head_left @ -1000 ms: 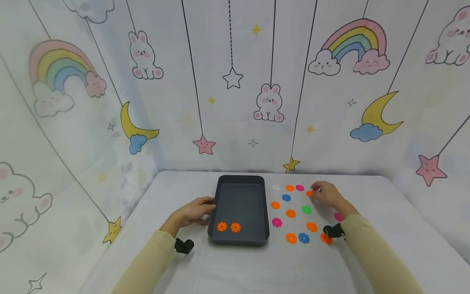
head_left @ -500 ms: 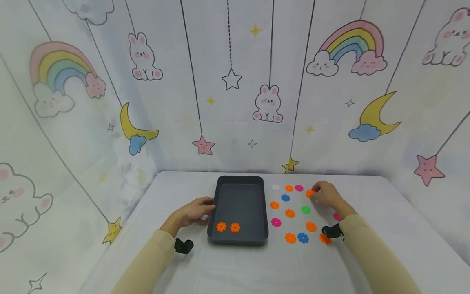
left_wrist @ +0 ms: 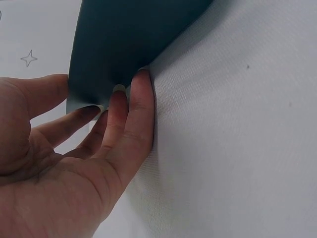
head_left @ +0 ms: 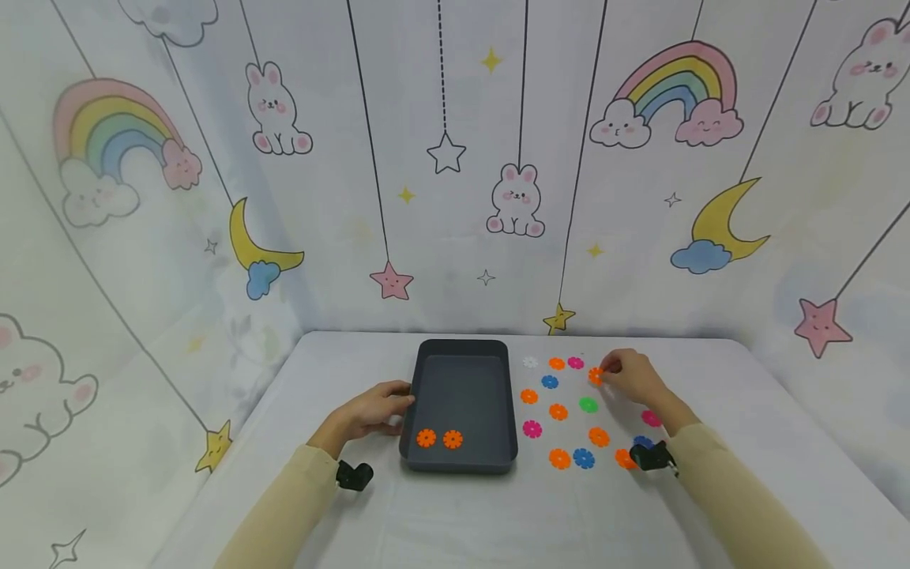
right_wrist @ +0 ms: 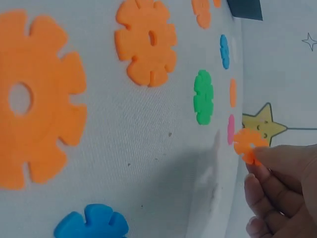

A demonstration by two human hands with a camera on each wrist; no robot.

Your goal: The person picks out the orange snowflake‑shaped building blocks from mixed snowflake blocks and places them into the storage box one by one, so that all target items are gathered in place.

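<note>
In the head view my right hand (head_left: 629, 375) pinches an orange notched plastic interlocking disc (head_left: 595, 376) between thumb and fingers. The right wrist view shows this disc (right_wrist: 247, 145) held up on edge, with the other fingers loosely bent below. My left hand (head_left: 373, 408) rests against the left side of a dark grey rectangular tray (head_left: 410, 427). Up close in the left wrist view, the fingertips touch the tray's outer wall (left_wrist: 114, 39). Two orange discs (head_left: 439, 438) lie inside the tray near its front.
Right of the tray, several loose discs lie on the white cloth: a green disc (head_left: 588, 405), a white disc (head_left: 530, 362), a pink disc (head_left: 532, 429), a blue disc (head_left: 584, 458) and more orange ones. A patterned curtain (head_left: 455, 261) hangs behind the table.
The orange disc at the right fingertips has come up off the cloth and tilted. A blue disc now shows beside the right wrist. The left hand and tray hold their place.
</note>
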